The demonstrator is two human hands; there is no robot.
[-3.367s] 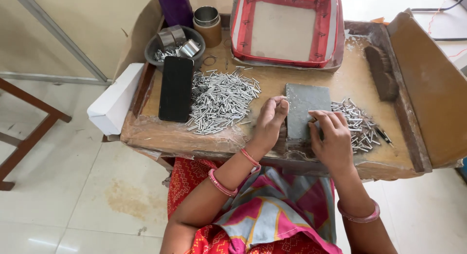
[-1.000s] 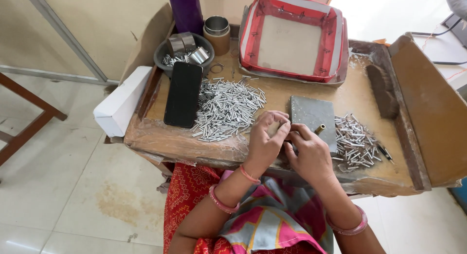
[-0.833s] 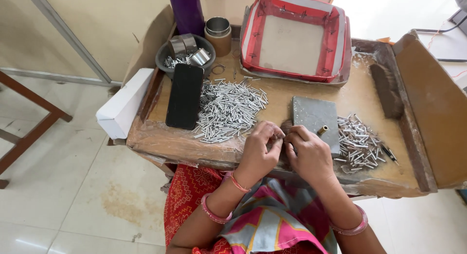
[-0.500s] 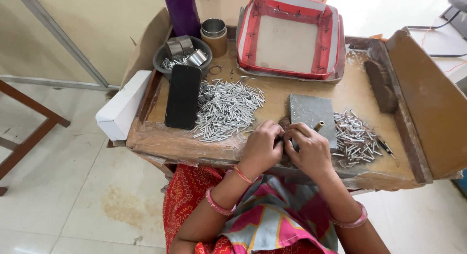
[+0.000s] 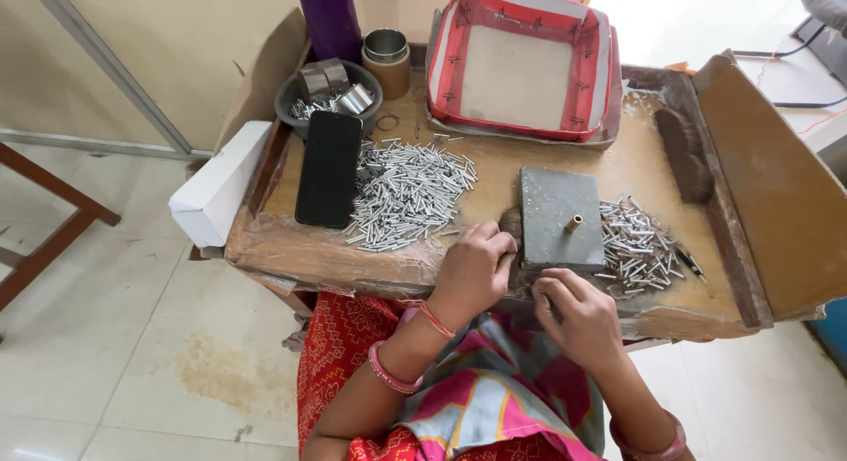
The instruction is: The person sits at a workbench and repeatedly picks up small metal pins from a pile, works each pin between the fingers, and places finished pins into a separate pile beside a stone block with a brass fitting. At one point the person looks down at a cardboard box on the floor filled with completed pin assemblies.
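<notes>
at the near edge of the bench our left hand (image 5: 476,267) sits curled against the grey block (image 5: 559,217), right hand (image 5: 578,313) curled just below it, contents of either unclear, brass pin (image 5: 573,224) upright, nearer the right.

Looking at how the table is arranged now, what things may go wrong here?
1. The large pile of small metal tubes lies loose near the front edge of the table; a brush of the left hand might push some off.
2. The black phone lies against that pile and may get scratched.
3. The brass pin stands up from the grey metal block, close to the right hand; fingers may hit it.
</notes>
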